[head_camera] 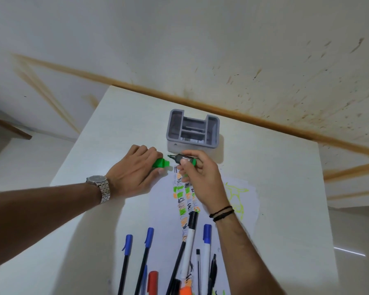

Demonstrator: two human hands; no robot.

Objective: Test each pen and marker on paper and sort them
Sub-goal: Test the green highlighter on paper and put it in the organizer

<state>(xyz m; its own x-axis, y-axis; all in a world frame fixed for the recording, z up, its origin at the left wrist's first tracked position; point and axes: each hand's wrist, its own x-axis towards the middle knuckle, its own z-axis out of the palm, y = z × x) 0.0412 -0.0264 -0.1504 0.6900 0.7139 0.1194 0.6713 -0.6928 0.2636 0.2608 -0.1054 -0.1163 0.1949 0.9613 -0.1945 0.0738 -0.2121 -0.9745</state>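
My right hand (200,177) grips an uncapped green highlighter (184,160) with a dark body, its tip pointing left just above the top of the paper (162,201). My left hand (134,169) holds the highlighter's green cap (161,163), a short gap from the tip. The paper carries columns of green, orange and black test marks (182,196) and a yellow-green scribble (235,194). Several pens and markers lie near the front edge: blue-capped pens (148,237), a white marker with a black cap (191,233), a red-capped one (152,281), an orange one (185,290).
A grey compartmented desk organiser (193,130) stands behind the hands near the white table's (275,167) far edge, with nothing visible inside it. A wall with a brown stripe rises behind the table. The table drops off at left and right.
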